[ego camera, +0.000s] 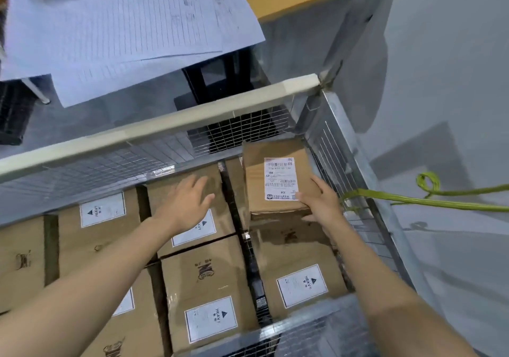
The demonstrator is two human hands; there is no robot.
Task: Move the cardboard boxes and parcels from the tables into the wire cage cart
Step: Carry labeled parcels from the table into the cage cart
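A small box, brown, with a white shipping label on its top face, was seen in the far right corner of the cart, raised above the lower layer. Whether it rested on that layer could not be told. Its near right corner was gripped by the right hand, thumb on top beside the label, fingers curled underneath. The left hand was held flat, fingers straight and spread, over one of the large boxes; contact could not be told. Narrow gaps were left between the small box and the far and right mesh walls. The cart floor was packed with large boxes bearing white HEAVY labels, with dark gaps between rows. Papers were seen beyond the padded rail. A green cord met the right wall.
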